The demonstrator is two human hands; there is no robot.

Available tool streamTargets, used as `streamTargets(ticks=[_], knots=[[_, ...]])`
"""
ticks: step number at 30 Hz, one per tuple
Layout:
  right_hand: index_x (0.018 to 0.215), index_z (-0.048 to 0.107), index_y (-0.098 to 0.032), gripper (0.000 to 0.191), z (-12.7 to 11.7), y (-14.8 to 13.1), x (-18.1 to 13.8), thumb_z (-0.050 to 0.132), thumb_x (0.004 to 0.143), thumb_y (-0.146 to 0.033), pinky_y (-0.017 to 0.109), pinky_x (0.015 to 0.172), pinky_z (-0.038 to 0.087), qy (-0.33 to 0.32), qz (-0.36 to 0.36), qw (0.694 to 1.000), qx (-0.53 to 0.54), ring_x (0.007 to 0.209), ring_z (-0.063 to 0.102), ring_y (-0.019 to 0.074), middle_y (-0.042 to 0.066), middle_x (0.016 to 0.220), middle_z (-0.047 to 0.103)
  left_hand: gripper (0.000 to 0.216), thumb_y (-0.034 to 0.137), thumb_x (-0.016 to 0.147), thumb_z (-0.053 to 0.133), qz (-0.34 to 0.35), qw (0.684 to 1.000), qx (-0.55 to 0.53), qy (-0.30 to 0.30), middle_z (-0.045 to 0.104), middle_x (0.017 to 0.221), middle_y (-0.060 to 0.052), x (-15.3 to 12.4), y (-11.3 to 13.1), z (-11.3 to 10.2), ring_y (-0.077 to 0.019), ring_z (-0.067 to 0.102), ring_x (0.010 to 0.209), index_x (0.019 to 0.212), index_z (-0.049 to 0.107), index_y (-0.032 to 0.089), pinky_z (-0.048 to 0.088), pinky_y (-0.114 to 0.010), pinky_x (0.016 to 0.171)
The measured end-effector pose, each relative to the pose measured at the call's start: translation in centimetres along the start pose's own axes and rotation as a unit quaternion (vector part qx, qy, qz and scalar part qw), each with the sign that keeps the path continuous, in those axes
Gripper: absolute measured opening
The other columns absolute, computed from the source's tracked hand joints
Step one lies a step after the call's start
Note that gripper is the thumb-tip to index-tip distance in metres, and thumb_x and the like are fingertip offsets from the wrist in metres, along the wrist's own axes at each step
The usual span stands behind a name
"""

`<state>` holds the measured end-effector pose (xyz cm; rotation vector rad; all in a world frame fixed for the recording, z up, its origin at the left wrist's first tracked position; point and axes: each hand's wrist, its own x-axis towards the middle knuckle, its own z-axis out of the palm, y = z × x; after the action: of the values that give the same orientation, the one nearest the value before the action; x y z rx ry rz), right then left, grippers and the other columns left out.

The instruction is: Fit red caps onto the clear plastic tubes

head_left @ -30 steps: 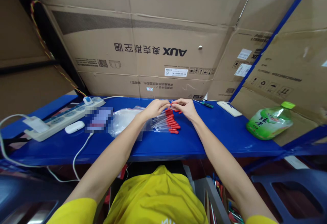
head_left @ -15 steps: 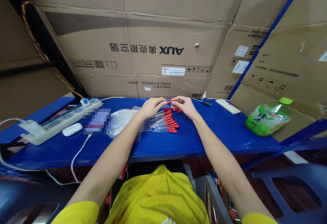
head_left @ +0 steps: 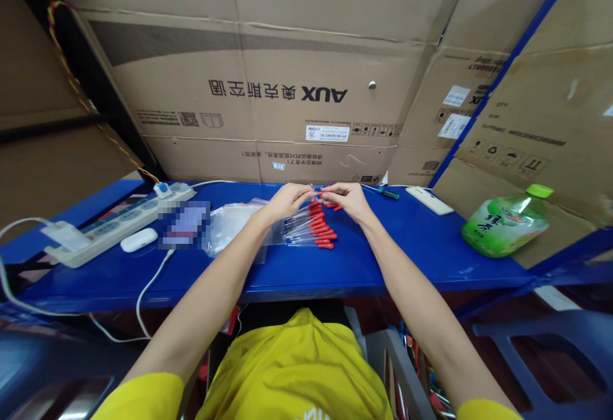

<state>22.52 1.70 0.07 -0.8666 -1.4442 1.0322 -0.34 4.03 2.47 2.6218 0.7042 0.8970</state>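
My left hand (head_left: pixel 291 200) and my right hand (head_left: pixel 348 200) meet near the back of the blue table, fingers pinched. Between them is a small red-handled screwdriver (head_left: pixel 320 193), its red end at my right fingertips. My left fingers close around its other end, where something clear like a plastic sleeve shows; the fingers hide most of it. Just below lies a row of several more red-handled screwdrivers (head_left: pixel 322 228), handles to the right, their shafts in clear plastic. Clear plastic bags (head_left: pixel 230 228) lie under and left of my left forearm.
A power strip (head_left: pixel 119 219), a white earbud case (head_left: pixel 138 239) and a blurred phone (head_left: pixel 184 225) with a cable are at left. Behind my right hand lies a green-handled screwdriver (head_left: pixel 389 194). Farther right are a pale phone (head_left: pixel 430 200) and a green tea bottle (head_left: pixel 505 222). Cardboard (head_left: pixel 287 56) walls the back.
The view has shifted slightly. Both hands stay close together around the same screwdriver, with the fingertips moved only a little. The row on the table looks the same.
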Motion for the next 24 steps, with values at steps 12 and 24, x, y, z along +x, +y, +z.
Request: streamTargets(ticks=[12,24], knots=[[0.086,0.082,-0.019,0.042,0.6,-0.4,-0.2,0.097,0.059,-0.047,0.041,0.083,0.066,-0.021,-0.001,1.0,0.005,0.079,0.08,0.0265,0.007,0.081,0.081,0.043,0.041,0.107,0.042,0.01,1.0,-0.024,-0.004,0.076,0.09,-0.007,0.0,0.2,0.1,-0.0175,0.066,0.079,0.095,0.072,0.014,0.045,-0.027,0.076],[0.097,0.081,-0.018,0.04,-0.2,-0.1,0.0,0.085,0.073,-0.051,0.03,0.063,0.058,-0.033,-0.035,0.994,-0.099,0.063,0.07,0.0182,0.003,0.071,0.076,0.038,0.045,0.104,0.051,-0.019,0.998,0.036,0.037,0.078,0.097,-0.007,0.2,-1.0,1.0,-0.0174,0.066,0.08,0.103,0.077,0.017,0.042,-0.026,0.073]])
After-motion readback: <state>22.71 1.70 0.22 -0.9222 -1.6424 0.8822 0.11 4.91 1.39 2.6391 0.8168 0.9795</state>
